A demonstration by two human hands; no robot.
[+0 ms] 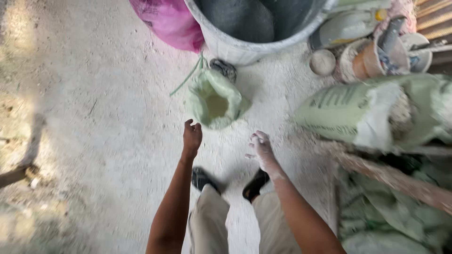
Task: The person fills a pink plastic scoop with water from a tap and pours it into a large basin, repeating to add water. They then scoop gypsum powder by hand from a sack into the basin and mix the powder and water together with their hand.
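One head-worn camera, looking steeply down at the floor.

The single view hangs above the person's own arms and faces almost straight down at the dusty floor [94, 117]. The shoes [254, 184] sit at lower centre, showing the lens stands over the feet. The left hand [191, 136] and right hand [262, 149] reach up into mid-frame, close to the lens. The large tub [245, 47] at the upper edge lies farthest ahead and is cut off by the frame; the sack [358, 113] fills the right side. Edges are blurred.
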